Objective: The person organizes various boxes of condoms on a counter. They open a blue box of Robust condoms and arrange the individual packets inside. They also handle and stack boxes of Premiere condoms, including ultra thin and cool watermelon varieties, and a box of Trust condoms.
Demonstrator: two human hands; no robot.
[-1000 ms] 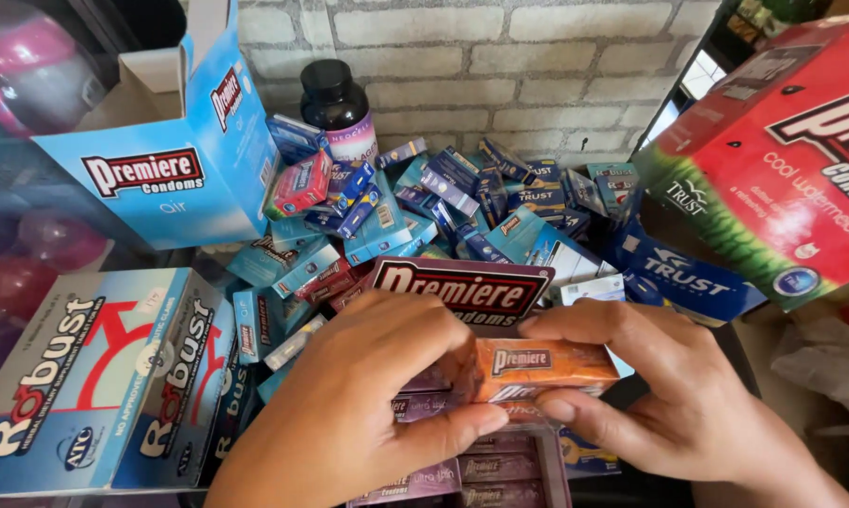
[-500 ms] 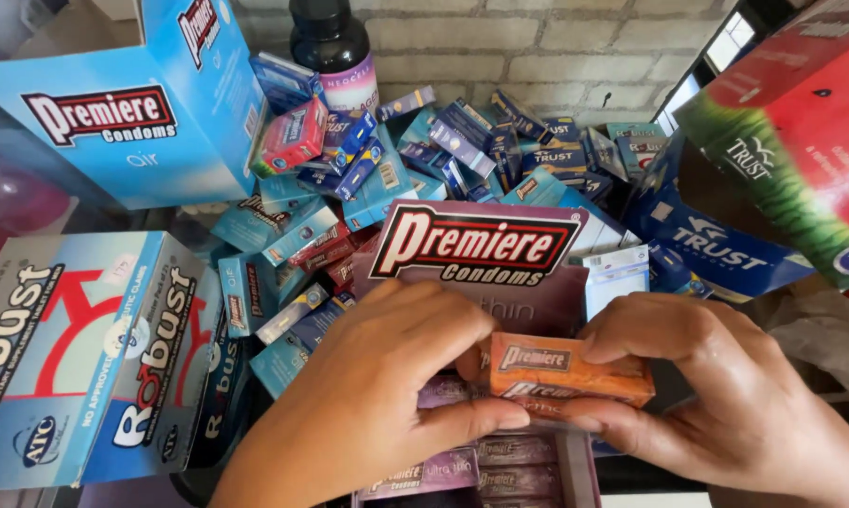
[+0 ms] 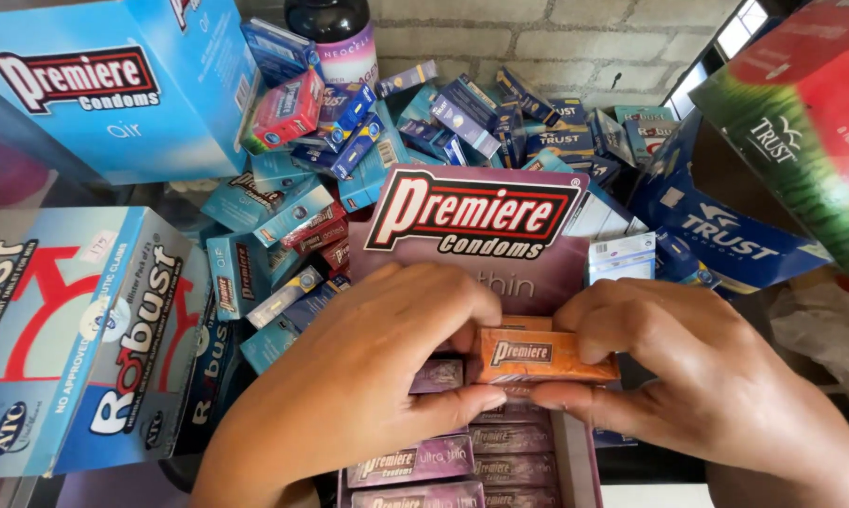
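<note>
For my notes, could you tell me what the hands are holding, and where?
Both hands, left hand and right hand, hold a small orange box by its two ends.

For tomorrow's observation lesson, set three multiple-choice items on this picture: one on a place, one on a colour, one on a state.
1. Where is the dark bottle?
A. At the back, by the brick wall
B. Inside the purple display box
C. Under the hands

2. What colour is the small box both hands hold?
A. Green
B. Orange
C. White

3. How is the purple display box?
A. Sealed shut
B. Crushed flat
C. Open, lid flap raised, small purple packs inside

Answers:
1 A: the dark bottle stands behind the heap of small boxes.
2 B: the left hand and right hand pinch the orange small box.
3 C: the purple display box has its flap up above rows of small purple packs.
</note>
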